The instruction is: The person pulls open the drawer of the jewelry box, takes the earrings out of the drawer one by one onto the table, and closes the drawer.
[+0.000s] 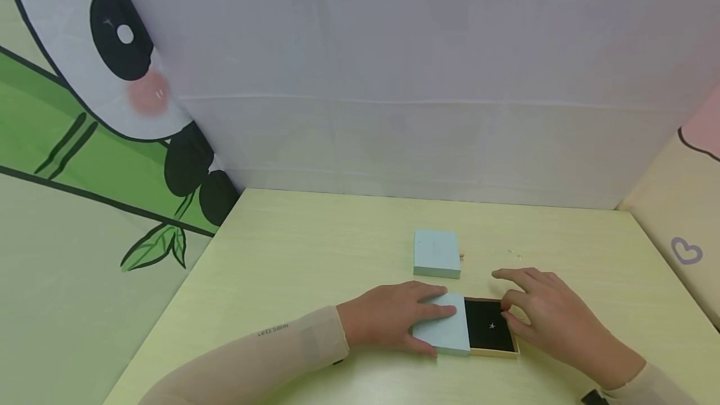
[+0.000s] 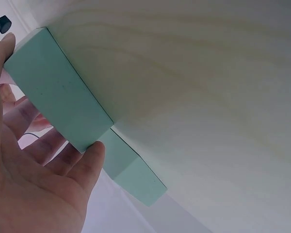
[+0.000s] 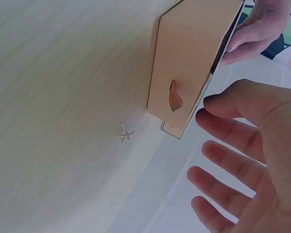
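Observation:
My left hand (image 1: pixel 394 314) grips a pale blue box sleeve (image 1: pixel 441 330) on the table, its fingers spread over the top. Out of the sleeve's right side stands a drawer (image 1: pixel 478 324) with a black lining, on which lies a small silvery star-shaped piece (image 1: pixel 492 326). At the drawer's right end is my right hand (image 1: pixel 545 314). Its thumb and forefinger tips come together there, the other fingers apart; whether something tiny lies between the tips is hidden. The right wrist view shows a tan ribbon tab (image 3: pixel 175 97) on the drawer's end.
Behind this box stands a second pale blue box (image 1: pixel 436 252). A star-shaped piece (image 3: pixel 126 136) lies on the table by the drawer, and tiny pieces (image 1: pixel 514 254) lie farther back. White cloth (image 1: pixel 394 80) hangs behind the table (image 1: pixel 315 236).

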{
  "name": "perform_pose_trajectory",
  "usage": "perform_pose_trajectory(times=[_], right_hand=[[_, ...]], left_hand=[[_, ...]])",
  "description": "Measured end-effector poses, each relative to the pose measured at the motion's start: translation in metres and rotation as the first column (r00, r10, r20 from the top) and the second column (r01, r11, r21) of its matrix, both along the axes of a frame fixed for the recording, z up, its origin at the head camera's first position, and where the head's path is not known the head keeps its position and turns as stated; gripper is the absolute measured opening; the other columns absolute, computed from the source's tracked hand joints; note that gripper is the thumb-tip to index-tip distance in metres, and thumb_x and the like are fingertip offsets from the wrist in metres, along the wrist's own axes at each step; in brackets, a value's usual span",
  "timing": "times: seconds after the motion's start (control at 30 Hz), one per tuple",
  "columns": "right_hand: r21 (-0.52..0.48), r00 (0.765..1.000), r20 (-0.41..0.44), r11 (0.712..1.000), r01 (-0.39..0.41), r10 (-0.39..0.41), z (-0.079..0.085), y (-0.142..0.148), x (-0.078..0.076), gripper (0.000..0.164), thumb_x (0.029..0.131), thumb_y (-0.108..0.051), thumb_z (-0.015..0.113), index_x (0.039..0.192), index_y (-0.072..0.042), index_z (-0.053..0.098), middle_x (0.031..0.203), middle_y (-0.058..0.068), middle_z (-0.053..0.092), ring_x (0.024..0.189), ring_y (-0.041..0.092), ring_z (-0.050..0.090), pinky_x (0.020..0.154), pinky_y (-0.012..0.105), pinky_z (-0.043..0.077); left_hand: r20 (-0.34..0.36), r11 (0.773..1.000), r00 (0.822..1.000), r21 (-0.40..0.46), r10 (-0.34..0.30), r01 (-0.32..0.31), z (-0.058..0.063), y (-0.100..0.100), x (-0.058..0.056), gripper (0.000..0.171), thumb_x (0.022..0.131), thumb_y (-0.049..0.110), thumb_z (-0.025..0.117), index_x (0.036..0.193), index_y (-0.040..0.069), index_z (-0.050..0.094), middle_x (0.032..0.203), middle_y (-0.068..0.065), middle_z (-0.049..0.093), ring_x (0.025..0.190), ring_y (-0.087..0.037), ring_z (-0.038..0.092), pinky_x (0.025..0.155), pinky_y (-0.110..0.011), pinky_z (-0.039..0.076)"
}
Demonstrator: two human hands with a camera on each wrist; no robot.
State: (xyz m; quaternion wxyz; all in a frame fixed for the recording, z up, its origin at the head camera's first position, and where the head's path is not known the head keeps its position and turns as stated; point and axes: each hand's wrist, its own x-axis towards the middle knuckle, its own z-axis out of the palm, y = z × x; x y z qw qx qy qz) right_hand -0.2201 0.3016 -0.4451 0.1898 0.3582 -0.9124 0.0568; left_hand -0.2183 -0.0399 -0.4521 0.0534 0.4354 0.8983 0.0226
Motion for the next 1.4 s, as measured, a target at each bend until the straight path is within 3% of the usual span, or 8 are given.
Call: perform_pose_trajectory(times=[0.6,0.93,1.4], right_hand=[[-0.008,0.998,-0.045,0.999,-0.034,0.034,-0.0023,-0.004,-0.0006,0.038,0.077,-0.019,0.107,0.078,-0.036,0.074,0.138,0.002,0.083,0.115,0.027,0.078,0.093,0.052,0.066],[-0.001,1.0,0.002,1.0,-0.019,0.019,-0.0028,-0.008,0.0007,0.038,0.079,-0.021,0.108,0.079,-0.038,0.074,0.141,0.0,0.082,0.117,0.026,0.077,0.095,0.051,0.065],[0.001,1.0,0.004,1.0,-0.026,0.026,-0.0021,-0.0103,0.0001,0.039,0.079,-0.022,0.108,0.078,-0.038,0.073,0.141,0.0,0.082,0.118,0.025,0.077,0.097,0.052,0.066]], left_hand=[[-0.002,1.0,1.0,-0.002,0.005,-0.005,-0.0024,0.0,-0.0003,0.079,0.108,0.077,0.073,0.178,0.046,0.053,0.187,0.01,0.05,0.17,-0.011,0.054,0.127,-0.026,0.057],[-0.009,1.0,1.0,-0.008,-0.002,0.002,-0.0021,-0.0001,-0.0004,0.079,0.108,0.077,0.072,0.178,0.046,0.053,0.187,0.01,0.05,0.169,-0.01,0.054,0.125,-0.025,0.057],[0.0,1.0,1.0,-0.002,0.002,-0.002,-0.0033,0.0006,-0.0018,0.079,0.109,0.078,0.072,0.178,0.046,0.052,0.188,0.009,0.05,0.17,-0.011,0.054,0.126,-0.027,0.057]])
